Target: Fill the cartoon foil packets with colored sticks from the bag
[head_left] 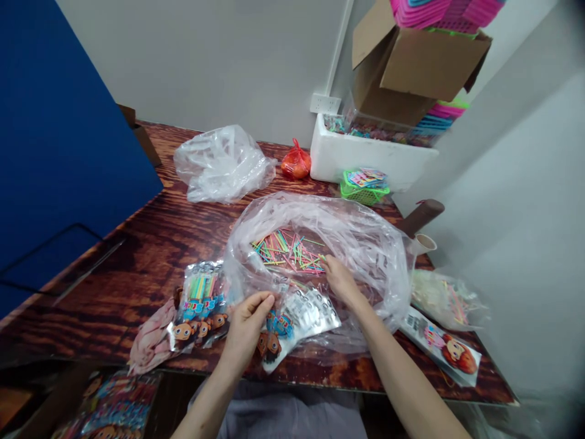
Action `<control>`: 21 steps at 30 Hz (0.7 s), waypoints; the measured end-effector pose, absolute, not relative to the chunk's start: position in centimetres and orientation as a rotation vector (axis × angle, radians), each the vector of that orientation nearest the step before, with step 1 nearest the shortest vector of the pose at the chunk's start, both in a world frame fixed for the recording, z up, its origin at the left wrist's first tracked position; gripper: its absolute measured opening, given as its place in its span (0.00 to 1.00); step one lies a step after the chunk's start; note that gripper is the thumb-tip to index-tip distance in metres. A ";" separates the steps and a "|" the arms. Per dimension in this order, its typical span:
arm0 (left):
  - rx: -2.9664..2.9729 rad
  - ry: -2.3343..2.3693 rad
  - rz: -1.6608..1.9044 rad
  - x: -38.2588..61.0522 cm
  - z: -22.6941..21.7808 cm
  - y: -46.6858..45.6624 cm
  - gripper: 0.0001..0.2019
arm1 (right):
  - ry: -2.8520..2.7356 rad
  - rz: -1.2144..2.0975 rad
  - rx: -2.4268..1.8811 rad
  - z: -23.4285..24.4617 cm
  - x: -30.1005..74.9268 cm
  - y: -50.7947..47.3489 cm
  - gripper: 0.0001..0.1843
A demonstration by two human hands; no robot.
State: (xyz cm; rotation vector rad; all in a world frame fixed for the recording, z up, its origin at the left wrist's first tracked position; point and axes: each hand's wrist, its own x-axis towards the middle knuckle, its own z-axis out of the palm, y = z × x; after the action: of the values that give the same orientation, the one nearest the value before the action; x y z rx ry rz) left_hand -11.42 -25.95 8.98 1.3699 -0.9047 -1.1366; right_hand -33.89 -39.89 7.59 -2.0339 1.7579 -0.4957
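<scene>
Thin coloured sticks [292, 249] lie in a loose heap inside a large clear plastic bag [370, 244], its mouth spread wide. My right hand [340, 279] reaches into that bag, fingertips closed at the right side of the heap, with a yellow-green stick end showing at them. In front of the bag is a fanned stack of silvery printed pouches [308, 314]. At its left edge, my left hand [249, 320] is closed in a pinch; what is between thumb and finger is hidden. Further left lie printed pouches filled with sticks [201, 299].
A pink cloth [153, 341] lies at the front left. Behind are another clear bag [223, 164], a red bag [296, 163], a green basket [364, 192] and a white foam box [375, 152]. A bag of sticks [450, 299] and printed packaging [441, 347] lie right.
</scene>
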 end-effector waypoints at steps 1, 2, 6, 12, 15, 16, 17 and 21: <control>1.365 -0.926 -1.149 -11.6 9.1 -25.9 0.14 | 1.781 -0.469 -2.020 7.5 -33.0 -40.4 0.08; 1.362 -0.948 -1.157 -11.7 9.2 -25.9 0.13 | 1.795 -0.459 -2.000 7.5 -32.1 -40.8 0.08; 1.360 -1.062 -1.137 -11.6 9.8 -25.7 0.11 | 1.834 -0.443 -1.881 7.4 -30.1 -42.0 0.06; 1.362 -1.314 -0.938 -11.1 10.4 -25.5 0.12 | 1.611 -0.642 -1.643 9.3 -30.5 -41.6 0.10; 1.342 -1.361 -0.916 -11.4 10.4 -25.6 0.12 | 1.115 -0.827 -1.248 11.2 -29.9 -39.5 0.07; 1.334 -1.357 -0.923 -11.5 10.4 -25.6 0.12 | 0.905 -0.870 -1.058 12.0 -29.5 -38.7 0.08; 1.327 -1.350 -0.932 -11.6 10.4 -25.6 0.12 | 0.718 -0.896 -0.880 12.7 -29.1 -38.0 0.09; 1.323 -1.300 -0.995 -11.5 10.1 -25.6 0.12 | 0.456 -0.966 -0.611 15.0 -27.2 -36.0 0.07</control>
State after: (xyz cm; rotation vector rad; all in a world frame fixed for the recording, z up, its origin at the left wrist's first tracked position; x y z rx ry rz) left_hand -11.53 -25.59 10.07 1.3231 -1.3003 -0.9948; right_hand -27.21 -35.97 14.97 -0.6107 0.4561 -0.9656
